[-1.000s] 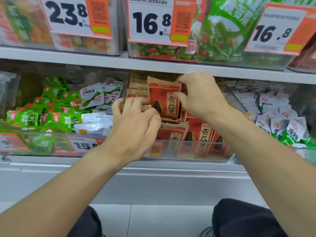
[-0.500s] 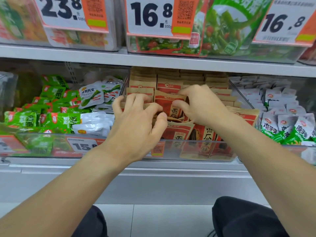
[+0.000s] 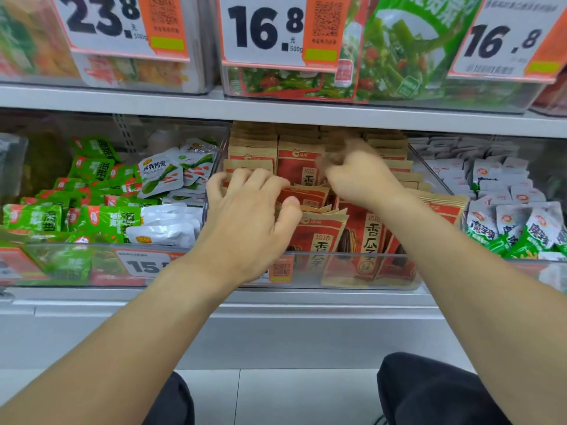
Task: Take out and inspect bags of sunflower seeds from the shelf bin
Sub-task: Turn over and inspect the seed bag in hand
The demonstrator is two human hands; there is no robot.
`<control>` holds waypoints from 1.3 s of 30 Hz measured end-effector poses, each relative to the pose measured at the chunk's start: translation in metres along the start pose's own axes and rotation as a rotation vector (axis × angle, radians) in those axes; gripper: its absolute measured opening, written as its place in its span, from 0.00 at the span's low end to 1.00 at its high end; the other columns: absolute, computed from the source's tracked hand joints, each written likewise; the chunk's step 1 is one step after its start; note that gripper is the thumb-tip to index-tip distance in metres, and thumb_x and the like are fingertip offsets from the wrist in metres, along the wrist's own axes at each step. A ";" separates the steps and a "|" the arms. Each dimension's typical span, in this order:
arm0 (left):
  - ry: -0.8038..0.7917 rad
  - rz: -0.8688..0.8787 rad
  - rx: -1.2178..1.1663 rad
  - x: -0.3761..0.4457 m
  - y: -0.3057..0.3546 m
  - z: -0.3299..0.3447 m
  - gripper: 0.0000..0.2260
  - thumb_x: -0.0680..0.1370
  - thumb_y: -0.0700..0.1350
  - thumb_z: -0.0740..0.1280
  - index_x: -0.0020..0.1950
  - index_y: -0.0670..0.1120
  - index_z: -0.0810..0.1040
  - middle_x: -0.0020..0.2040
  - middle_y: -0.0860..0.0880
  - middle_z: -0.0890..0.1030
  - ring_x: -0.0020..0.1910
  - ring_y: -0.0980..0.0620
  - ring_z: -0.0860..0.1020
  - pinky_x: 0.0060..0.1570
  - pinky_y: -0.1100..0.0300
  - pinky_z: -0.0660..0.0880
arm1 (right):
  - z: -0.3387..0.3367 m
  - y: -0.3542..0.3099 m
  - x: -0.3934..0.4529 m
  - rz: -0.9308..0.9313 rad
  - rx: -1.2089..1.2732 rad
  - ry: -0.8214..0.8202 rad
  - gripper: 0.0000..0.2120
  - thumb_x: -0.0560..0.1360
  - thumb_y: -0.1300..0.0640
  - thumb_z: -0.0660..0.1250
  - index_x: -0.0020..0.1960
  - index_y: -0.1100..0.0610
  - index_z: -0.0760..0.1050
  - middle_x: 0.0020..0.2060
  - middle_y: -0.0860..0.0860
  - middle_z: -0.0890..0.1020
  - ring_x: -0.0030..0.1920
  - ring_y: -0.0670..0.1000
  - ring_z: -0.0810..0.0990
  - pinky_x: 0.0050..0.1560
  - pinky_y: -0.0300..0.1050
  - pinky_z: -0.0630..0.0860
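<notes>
Both hands in the clear shelf bin (image 3: pixel 306 271) of sunflower seed bags (image 3: pixel 319 237).
Left hand (image 3: pixel 248 222) — fingers curled among bags, hold unclear; right hand (image 3: pixel 359 176) motion-blurred — grip cannot be told.

Two hands reached into the shelf: the left hand (image 3: pixel 245 216) and the right hand (image 3: pixel 359 176). Three price tags hung above: 23.8 tag (image 3: pixel 122 23), the middle 16.8 tag (image 3: pixel 276 29) and the right 16.8 tag (image 3: pixel 509 38). The sunflower seed bags (image 3: pixel 319 237) were too overlapped to count.
</notes>
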State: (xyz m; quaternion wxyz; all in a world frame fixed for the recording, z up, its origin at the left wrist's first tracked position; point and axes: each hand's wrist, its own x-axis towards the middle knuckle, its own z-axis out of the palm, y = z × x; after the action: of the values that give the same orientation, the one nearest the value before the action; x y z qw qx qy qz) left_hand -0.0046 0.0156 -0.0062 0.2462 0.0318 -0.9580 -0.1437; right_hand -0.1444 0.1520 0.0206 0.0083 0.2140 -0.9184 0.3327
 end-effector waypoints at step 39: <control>0.277 -0.026 -0.787 -0.004 0.056 -0.038 0.08 0.83 0.55 0.60 0.58 0.57 0.76 0.48 0.58 0.83 0.48 0.60 0.80 0.47 0.63 0.76 | -0.059 -0.040 -0.119 -0.413 0.966 0.567 0.08 0.76 0.61 0.70 0.54 0.54 0.77 0.38 0.44 0.87 0.41 0.42 0.85 0.43 0.36 0.80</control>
State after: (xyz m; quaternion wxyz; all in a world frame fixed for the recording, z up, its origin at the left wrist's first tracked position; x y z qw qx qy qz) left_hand 0.0176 0.0596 0.0396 0.3642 -0.0339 -0.7873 -0.4964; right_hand -0.0281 0.2074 0.0723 0.2195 0.2706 -0.5643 0.7484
